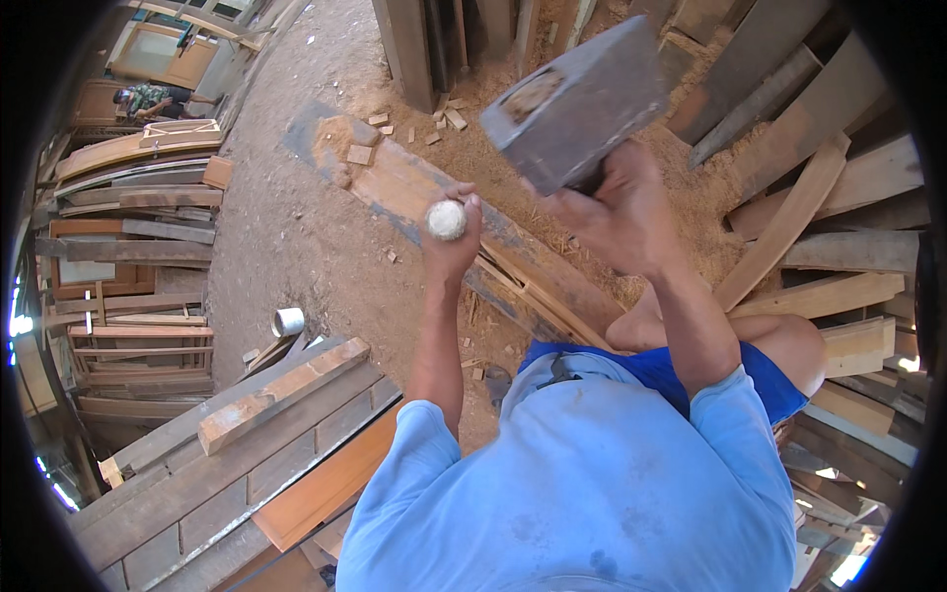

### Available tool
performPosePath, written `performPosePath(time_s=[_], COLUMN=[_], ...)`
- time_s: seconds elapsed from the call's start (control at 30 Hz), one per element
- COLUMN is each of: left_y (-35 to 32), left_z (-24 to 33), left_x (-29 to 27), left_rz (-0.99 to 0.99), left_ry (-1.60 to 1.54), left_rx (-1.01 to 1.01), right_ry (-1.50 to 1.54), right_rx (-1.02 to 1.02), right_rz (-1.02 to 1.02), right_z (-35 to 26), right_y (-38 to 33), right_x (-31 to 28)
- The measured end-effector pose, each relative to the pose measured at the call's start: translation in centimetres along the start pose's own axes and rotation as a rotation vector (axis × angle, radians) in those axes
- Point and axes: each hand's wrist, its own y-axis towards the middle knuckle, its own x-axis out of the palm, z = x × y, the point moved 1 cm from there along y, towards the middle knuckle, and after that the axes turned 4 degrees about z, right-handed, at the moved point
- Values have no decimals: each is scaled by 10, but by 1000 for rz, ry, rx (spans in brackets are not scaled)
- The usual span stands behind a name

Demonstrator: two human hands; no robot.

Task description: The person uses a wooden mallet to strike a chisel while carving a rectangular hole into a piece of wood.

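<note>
Gripping mallet (577, 99), right hand (621, 212); left hand (452, 237) clutching chisel (446, 219).

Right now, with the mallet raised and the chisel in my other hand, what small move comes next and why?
Probably bring the big grey wooden mallet block, raised in the right hand, down onto the pale, battered round chisel handle end. The left hand grips it upright over the long reddish wooden plank, and the mallet sits high beside it.

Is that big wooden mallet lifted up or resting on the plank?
Lifted. The right hand holds the mallet in the air above the plank, while the left hand grips a chisel handle.
</note>
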Motion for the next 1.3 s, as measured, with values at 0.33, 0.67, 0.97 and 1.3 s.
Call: performPosePath(time_s=[0.33, 0.67, 0.97, 1.3], left_y=[-9, -22, 49, 54], left_z=[-35, -32, 2, -26], left_x=[-14, -10, -13, -10], left_rz=[-112, -58, -2, -40], left_ry=[84, 180, 108, 167], left_rx=[11, 172, 13, -51], right_ry=[158, -696, -95, 119], right_rx=[-143, 182, 70, 2], right_rz=[107, -407, 95, 228], right_z=[10, 64, 21, -4], right_y=[2, -4, 11, 22], right_x=[14, 43, 6, -6])
